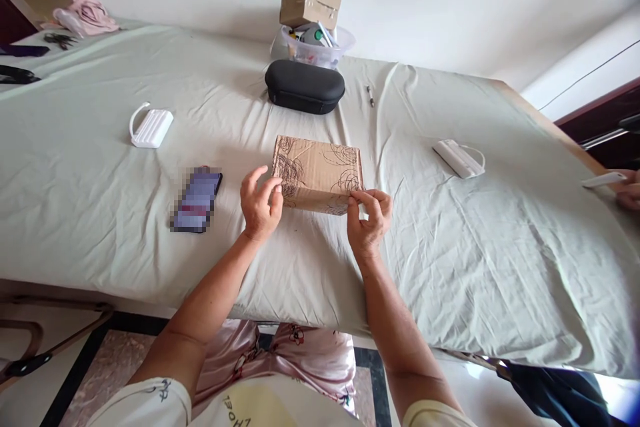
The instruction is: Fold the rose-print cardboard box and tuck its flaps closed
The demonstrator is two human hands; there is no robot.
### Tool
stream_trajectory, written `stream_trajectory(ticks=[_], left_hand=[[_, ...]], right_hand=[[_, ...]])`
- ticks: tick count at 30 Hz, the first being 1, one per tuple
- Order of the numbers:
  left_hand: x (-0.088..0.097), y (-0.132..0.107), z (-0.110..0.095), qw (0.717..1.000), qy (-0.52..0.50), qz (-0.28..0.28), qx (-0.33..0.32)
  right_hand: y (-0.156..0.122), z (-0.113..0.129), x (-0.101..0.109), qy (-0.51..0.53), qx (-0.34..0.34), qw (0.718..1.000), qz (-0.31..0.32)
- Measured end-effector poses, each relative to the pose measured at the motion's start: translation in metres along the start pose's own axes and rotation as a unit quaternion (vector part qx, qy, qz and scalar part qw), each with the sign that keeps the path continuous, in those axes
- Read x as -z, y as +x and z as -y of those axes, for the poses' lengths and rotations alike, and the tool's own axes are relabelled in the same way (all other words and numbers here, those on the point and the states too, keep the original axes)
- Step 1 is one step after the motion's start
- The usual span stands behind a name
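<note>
A flat cardboard box point(320, 170) with dark scribbles on its top lies in the middle of a table covered by a pale grey-green cloth point(100, 227). My left hand point(260, 205) curls at the box's near left corner, fingers bent and touching the cardboard. At the near right corner my right hand point(369, 217) pinches the front edge between thumb and fingers. Both forearms reach in from the bottom of the view.
A phone point(197, 200) lies left of the box, a white power bank point(151, 127) farther left. Behind are a black zip case point(304, 85), a plastic tub point(320, 47) with a small carton point(310, 0) on top, and a pen point(371, 96). Another white device point(459, 158) lies right. Another person's hand point(629, 188) shows at the right edge.
</note>
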State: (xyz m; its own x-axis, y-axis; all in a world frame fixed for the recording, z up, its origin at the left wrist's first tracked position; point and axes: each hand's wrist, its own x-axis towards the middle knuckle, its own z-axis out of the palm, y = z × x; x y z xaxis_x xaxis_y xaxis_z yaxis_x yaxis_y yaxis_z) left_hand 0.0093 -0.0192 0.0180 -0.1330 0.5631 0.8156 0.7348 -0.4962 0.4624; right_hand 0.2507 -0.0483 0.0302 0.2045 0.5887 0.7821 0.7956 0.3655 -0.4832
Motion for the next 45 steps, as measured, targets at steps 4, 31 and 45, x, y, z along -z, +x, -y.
stream_trajectory(ticks=[4,31,45], left_hand=[[0.0,0.001,0.004,0.998,-0.049,0.012,0.047],[-0.021,-0.015,0.021,0.971,-0.037,0.125,0.201],[-0.022,-0.014,0.032,0.958,-0.062,0.135,0.245]], right_hand=[[0.001,-0.001,-0.001,0.057,-0.073,0.996,0.0],[-0.004,-0.031,-0.013,0.058,-0.203,0.948,0.24],[-0.003,-0.028,-0.012,0.063,-0.189,0.951,0.236]])
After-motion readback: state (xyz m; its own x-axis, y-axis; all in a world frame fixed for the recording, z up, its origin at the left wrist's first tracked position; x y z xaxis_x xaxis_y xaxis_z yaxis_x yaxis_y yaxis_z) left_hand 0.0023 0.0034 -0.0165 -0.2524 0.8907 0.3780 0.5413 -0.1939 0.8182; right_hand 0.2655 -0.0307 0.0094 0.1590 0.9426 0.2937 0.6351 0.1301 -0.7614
